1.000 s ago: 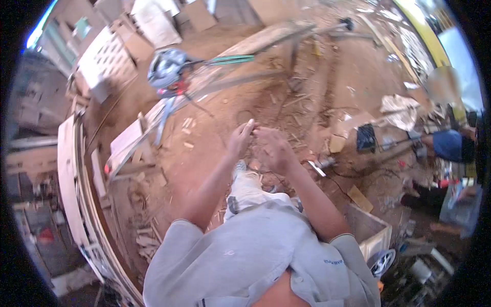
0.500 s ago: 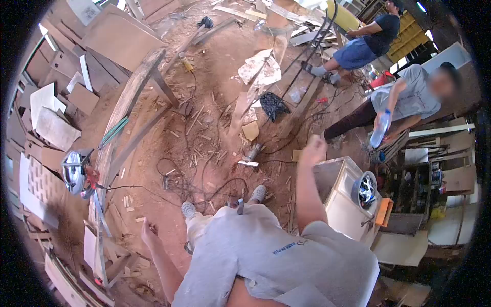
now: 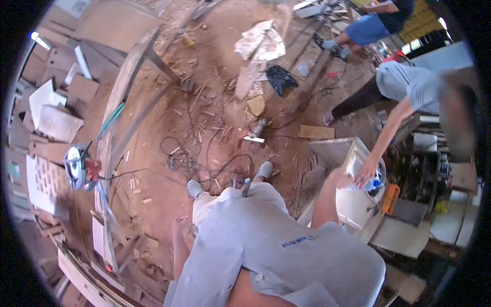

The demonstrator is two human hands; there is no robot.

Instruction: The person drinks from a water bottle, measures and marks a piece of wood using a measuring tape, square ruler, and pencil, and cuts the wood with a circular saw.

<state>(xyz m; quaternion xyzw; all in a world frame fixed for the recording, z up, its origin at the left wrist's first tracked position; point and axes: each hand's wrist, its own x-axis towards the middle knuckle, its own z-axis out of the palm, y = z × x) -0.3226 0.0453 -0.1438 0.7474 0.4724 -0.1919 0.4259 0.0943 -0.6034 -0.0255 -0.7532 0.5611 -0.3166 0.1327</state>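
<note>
Beside my hip hangs my left hand [image 3: 181, 223], its fingers curled in with nothing visible in them. My right hand [image 3: 338, 179] is over the near side of a white cabinet [image 3: 354, 204], smeared by motion, so its fingers cannot be made out. Close to it is a co-worker's hand [image 3: 365, 174], reaching down over a round tub [image 3: 381, 190] on the cabinet. Blue and white items show in the tub, partly covered by that hand. Whether the two hands touch is unclear.
A circular saw [image 3: 77, 166] rests on a long wooden beam [image 3: 120, 94] at left. Cables [image 3: 220, 166] and wood offcuts litter the dirt floor around my feet. A power tool [image 3: 262, 126] lies ahead. An orange block-like object [image 3: 390, 198] is beside the tub. Another person stands at upper right.
My right hand has come down toward the cabinet, and my left has drawn in to my hip. The co-worker has leaned nearer, reaching to the tub; the bottle they held no longer shows clearly.
</note>
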